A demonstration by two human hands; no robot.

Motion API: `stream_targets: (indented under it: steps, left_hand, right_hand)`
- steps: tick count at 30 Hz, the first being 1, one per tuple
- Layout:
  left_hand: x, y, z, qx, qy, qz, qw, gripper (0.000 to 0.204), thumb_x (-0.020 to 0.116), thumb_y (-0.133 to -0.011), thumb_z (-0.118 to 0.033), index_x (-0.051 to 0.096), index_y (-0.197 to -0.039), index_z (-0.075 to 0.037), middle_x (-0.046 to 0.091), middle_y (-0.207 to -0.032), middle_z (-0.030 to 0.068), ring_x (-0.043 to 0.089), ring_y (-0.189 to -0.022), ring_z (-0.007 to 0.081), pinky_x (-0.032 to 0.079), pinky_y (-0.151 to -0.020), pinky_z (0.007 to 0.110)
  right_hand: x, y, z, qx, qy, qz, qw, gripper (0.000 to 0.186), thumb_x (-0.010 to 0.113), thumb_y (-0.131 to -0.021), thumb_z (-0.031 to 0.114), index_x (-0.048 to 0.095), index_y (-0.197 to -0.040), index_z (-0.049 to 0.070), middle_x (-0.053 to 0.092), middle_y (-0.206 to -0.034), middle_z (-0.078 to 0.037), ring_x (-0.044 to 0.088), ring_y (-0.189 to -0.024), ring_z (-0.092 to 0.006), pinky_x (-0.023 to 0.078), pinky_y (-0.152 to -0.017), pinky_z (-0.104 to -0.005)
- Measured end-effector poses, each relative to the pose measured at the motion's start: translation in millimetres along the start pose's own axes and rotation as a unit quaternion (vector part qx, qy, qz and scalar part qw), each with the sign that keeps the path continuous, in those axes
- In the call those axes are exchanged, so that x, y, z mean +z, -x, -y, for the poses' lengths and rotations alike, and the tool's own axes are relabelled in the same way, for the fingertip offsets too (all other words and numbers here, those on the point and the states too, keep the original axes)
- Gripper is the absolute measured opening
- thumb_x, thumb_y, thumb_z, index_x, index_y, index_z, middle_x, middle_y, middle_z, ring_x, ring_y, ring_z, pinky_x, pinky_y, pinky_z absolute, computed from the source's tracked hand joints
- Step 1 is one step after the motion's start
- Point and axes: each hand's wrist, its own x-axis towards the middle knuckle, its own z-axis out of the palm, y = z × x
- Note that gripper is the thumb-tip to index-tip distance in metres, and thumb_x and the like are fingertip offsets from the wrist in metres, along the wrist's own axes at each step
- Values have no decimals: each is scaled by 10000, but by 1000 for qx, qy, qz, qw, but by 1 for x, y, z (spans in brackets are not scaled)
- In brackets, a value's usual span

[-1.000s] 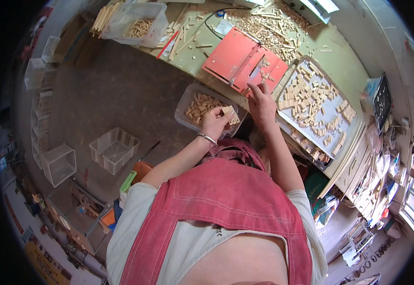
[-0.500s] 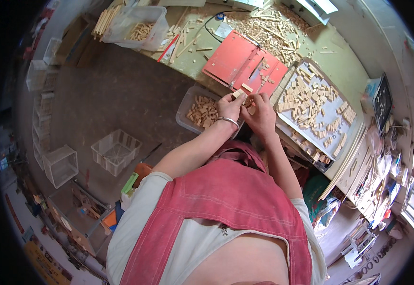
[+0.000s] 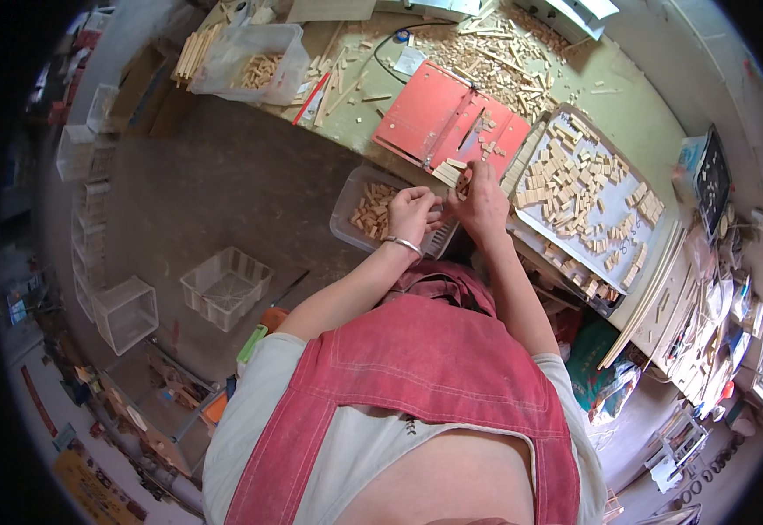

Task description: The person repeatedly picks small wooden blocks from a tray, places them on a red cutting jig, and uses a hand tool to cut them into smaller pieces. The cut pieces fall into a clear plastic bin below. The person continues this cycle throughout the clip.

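My right hand (image 3: pixel 484 206) is closed on several small wooden blocks (image 3: pixel 449 172) at the near edge of a red metal plate (image 3: pixel 416 101). The plate has a slot, with wooden pieces lying beside it. My left hand (image 3: pixel 413 215), a bangle on its wrist, is just left of the right hand and apart from the blocks. Its fingers are curled together, and whatever they may hold is hidden. Beneath it stands a clear plastic bin (image 3: pixel 340 214) partly filled with wooden blocks (image 3: pixel 372 208).
A tray (image 3: pixel 565 229) of many wooden blocks lies to the right on the green bench (image 3: pixel 644 105). Offcuts (image 3: pixel 508 61) are heaped behind the plate. A clear tub (image 3: pixel 289 57) stands at the bench's far left, and an empty crate (image 3: pixel 226 284) sits on the floor.
My left hand has let go of the blocks and drawn back left and down over the bin. My right hand has stayed by the plate, its fingers now at the blocks.
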Motion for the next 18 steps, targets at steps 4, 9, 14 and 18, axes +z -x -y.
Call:
stream_targets:
  steps: [4,9,14,18]
  left_hand:
    - [-21,-3,4,143,-56,33,988,265,666,-1039,-97,561,-1269,-18,707,-1042,91,744,-778,172,601,-646,262]
    - [-24,-8,-47,476,-434,14,765,434,755,-919,-16,610,-1326,-67,672,-1013,60,716,-857,166,583,-735,300]
    - [-8,-19,-97,476,-583,109,650,539,803,-803,-127,610,-1306,-104,549,-1223,158,613,-1123,385,526,-967,484]
    - [4,-42,-106,487,-620,145,598,483,807,-777,-118,641,-1231,-128,558,-1149,139,644,-1055,378,554,-921,483]
  right_hand:
    - [5,-4,-5,-21,12,8,1000,420,773,-836,217,602,-1188,64,626,-1112,-175,692,-966,-409,573,-783,-495]
    - [17,-15,-3,9,23,18,1000,441,765,-840,221,603,-1223,75,612,-1145,-182,687,-972,-418,572,-795,-506]
    - [9,-10,5,26,-28,6,999,445,776,-840,224,610,-1222,67,605,-1153,-183,687,-966,-419,575,-802,-508]
    - [16,-8,6,27,-22,12,999,465,784,-849,219,605,-1249,62,604,-1160,-183,688,-974,-413,577,-810,-502]
